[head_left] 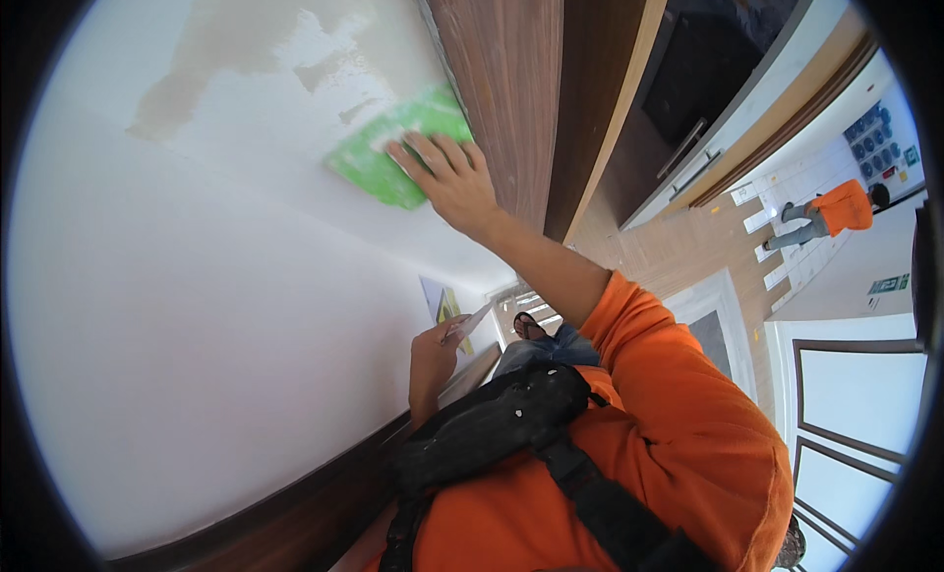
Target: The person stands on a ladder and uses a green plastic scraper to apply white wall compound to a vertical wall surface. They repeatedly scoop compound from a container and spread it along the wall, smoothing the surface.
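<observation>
- The float [354, 164] was bright green, flat and broad, smeared white across its face, its outline blurred.
- It lay against the white wall [246, 267], at the wall's edge beside the brown frame [501, 81], near a beige patch [211, 56].
- The right hand [452, 184] held the float, fingers bent over its whitish middle.
- The left hand [433, 361], lower along the wall, pinched a thin pale blade [474, 321] between narrowed fingers.
</observation>
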Demonstrator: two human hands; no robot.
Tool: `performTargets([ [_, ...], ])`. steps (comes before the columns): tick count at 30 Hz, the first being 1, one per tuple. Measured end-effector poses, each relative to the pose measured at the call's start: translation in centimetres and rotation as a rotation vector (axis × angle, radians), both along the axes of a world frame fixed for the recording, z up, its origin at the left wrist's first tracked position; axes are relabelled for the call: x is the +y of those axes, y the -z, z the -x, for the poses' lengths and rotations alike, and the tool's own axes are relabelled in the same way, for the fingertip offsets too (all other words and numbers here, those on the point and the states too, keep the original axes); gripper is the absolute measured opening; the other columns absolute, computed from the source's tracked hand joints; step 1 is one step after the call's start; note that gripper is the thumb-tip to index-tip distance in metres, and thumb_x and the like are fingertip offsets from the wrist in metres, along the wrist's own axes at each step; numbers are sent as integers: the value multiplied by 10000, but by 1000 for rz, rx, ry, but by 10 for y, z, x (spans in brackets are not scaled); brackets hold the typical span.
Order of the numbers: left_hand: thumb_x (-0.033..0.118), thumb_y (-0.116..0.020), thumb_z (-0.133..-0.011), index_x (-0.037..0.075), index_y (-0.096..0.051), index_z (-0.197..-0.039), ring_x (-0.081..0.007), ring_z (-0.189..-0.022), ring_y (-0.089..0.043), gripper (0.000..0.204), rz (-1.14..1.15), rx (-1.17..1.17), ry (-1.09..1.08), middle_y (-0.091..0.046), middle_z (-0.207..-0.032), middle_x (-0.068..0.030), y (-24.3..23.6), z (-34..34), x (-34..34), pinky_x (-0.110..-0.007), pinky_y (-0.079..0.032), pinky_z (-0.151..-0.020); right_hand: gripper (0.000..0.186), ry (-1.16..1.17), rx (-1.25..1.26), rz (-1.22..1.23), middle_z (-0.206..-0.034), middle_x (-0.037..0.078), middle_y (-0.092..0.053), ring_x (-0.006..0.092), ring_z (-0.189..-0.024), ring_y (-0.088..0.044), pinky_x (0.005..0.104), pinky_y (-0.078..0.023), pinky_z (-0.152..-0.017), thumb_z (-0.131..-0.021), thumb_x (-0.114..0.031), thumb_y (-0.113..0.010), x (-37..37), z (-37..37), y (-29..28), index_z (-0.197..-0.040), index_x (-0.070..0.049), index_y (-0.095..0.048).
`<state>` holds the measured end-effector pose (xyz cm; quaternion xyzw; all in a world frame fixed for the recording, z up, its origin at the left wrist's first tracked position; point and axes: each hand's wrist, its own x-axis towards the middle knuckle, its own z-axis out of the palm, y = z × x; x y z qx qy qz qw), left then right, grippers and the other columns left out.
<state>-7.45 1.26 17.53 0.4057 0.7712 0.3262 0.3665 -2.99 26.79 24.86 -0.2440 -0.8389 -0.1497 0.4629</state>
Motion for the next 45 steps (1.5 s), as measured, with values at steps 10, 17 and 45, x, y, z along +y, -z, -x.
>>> performTargets([
  [10,108,-612,-890,125,-713,-1194,-279,-872,-717,321,172,-58,104,-726,-944,-203,30,5,-13,-350,-528,-802,697,-84,-332,528,-1413,96,-477,278,-1255,-471,445,-393,-1035,-847,-41,-547,-54,-58,202,-1511,-190,-391],
  [17,82,-588,-944,-7,-675,-1161,-134,-785,-665,250,-57,-278,-463,-717,-865,-93,40,8,-12,-301,-522,-658,453,-224,35,818,-1152,171,-571,377,-1110,-565,449,-474,-954,-707,89,-616,-64,-139,191,-1125,-83,-627],
  [45,105,-593,-987,-71,-583,-1230,-159,-963,-672,301,-599,-1044,-343,-687,-1112,-122,-111,-26,11,-311,-541,-872,280,-1115,949,2201,-796,-5,-532,118,-650,-522,280,-465,-580,-1019,-346,-528,-65,-51,11,-889,-99,-557],
])
